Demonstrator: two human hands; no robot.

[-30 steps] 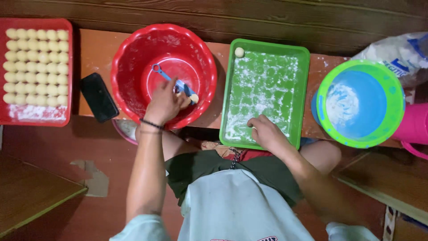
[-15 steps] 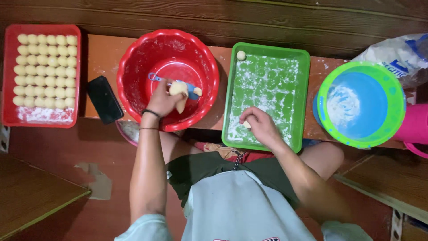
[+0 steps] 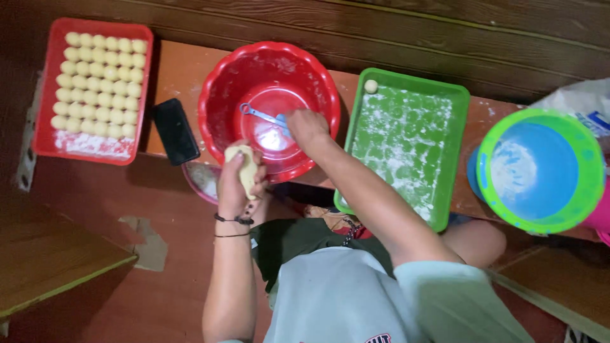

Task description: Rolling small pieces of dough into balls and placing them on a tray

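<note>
My left hand holds a pale yellow lump of dough at the near rim of the red bowl. Inside the bowl, my right hand rests on the blade end of a blue-handled tool that lies on the bowl's bottom. To the right of the bowl sits a green tray dusted with flour, with one small dough ball in its far left corner.
A red tray with several rows of dough balls lies at the far left. A black phone lies between it and the bowl. A green and blue floured lid sits at the right, a white bag behind it.
My left hand has drawn the dough out of the bowl toward me. My right hand has left the green tray and reached into the red bowl, onto the tool.
</note>
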